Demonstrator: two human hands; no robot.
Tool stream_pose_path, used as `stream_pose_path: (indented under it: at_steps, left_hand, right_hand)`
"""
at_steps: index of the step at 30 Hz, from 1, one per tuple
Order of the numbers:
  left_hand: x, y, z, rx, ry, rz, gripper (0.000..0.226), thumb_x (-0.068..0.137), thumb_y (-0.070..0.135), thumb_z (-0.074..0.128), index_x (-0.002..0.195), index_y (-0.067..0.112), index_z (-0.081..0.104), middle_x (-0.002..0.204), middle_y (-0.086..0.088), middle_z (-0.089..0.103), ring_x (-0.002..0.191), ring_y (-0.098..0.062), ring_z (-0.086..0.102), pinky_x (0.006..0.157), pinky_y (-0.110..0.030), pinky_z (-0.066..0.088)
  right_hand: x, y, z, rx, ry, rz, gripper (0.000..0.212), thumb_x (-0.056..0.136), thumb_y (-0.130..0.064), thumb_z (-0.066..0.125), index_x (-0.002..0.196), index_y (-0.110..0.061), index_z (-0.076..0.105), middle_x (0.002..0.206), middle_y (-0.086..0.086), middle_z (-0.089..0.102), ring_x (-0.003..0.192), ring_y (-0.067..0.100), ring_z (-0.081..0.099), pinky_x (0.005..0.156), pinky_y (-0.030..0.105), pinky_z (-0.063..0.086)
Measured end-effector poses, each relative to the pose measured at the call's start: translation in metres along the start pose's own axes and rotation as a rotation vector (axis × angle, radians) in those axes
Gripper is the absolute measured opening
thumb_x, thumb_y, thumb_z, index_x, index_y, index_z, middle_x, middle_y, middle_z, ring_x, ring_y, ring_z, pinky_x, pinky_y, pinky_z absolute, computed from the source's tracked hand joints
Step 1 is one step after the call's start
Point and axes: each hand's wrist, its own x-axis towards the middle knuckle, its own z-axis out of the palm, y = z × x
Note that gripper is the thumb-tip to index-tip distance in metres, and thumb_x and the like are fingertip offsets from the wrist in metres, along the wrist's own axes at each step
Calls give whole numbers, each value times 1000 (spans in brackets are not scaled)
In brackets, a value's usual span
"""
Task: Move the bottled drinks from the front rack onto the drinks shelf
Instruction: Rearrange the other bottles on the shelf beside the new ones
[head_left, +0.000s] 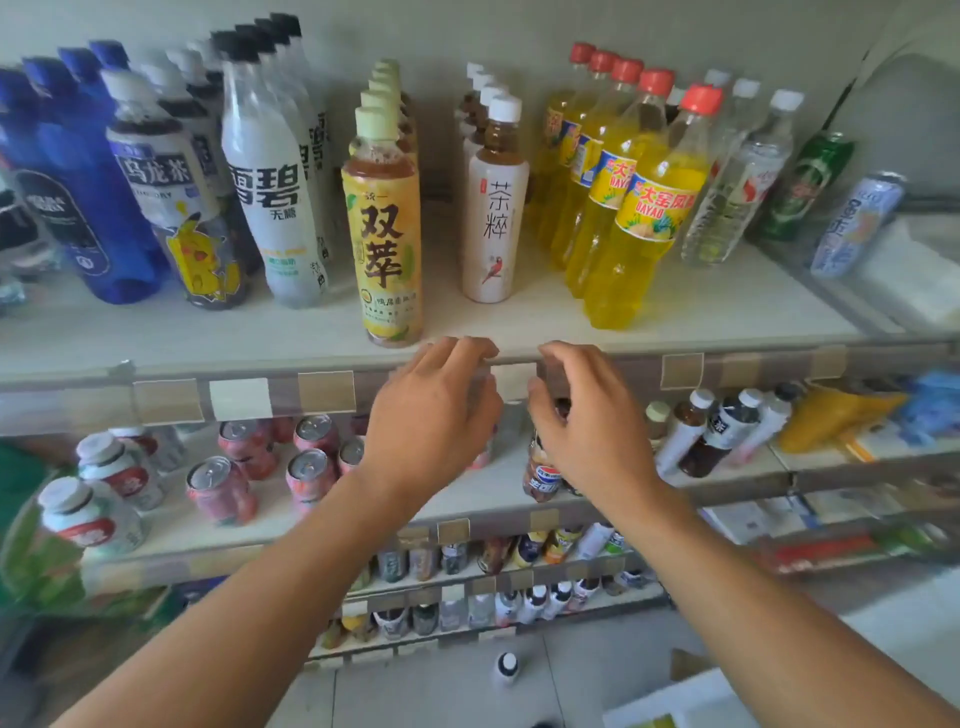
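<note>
From the head camera, both bare arms reached forward to the front edge of the top drinks shelf (519, 332). The left hand (434, 410) hung palm down with its fingers bent over the shelf lip; whether it held anything I could not tell, since the spot under its fingers was blurred. The right hand (582, 415) was curled round the top of a dark-labelled bottle (543, 470) that stood on the shelf below, just under the price-tag strip (239, 400).

On the top shelf the bottled drinks stood upright in rows running back to the wall: blue bottles (88, 208) at far left, then white-capped tea bottles (171, 197), grey bottles with black caps (270, 197), a yellow-labelled tea (384, 249) nearest the left hand, a white tea bottle (493, 208), and orange sodas with red caps (639, 218). Clear water bottles (737, 187) stood beside those, with two cans (857, 223) at far right.

Red cans (311, 467) sat on the lower shelf, left of the hands.
</note>
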Motion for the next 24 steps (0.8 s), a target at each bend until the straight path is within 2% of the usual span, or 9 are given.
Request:
stream_pose_path:
  at_steps: [4,10,15,20,24]
  left_hand:
    - [-41,0,28,-31,-103,21,26,88,25,51,106,13,65,89,-2,65,79,-28,63,59,-33,49]
    - [-109,-14,93,-108,-366,-116,34,87,32,44,110,16,62,101,-4,66,86,-32,66,62,-42,55]
    - [-174,-29,147,-70,-521,-224,26,88,30,46,110,19,57,98,-6,65,82,-38,64,55,-41,53]
    - [-257,-58,209,-79,-675,-439,24,92,22,56,116,19,61,106,1,66,92,-27,65,67,-38,54]
    - [-330,-86,264,-62,-766,-567,24,94,26,54,118,24,59,109,5,65,97,-19,63,74,-35,53]
  right_hand:
    - [-55,18,15,-12,-43,35,33,92,-27,52,117,-7,62,105,6,65,99,20,59,83,32,49]
    - [-132,61,45,-47,-234,152,29,90,-25,55,112,-9,62,98,6,64,92,26,60,74,38,50]
    - [-208,102,87,-59,-433,306,31,88,-31,48,104,-8,61,92,7,63,85,32,61,61,39,51]
    - [-296,145,140,-40,-657,489,26,91,-22,61,113,-9,57,107,10,62,96,32,63,69,37,51]
    - [-362,177,195,-38,-792,584,32,94,-23,59,123,-10,55,118,9,62,102,29,63,75,35,50]
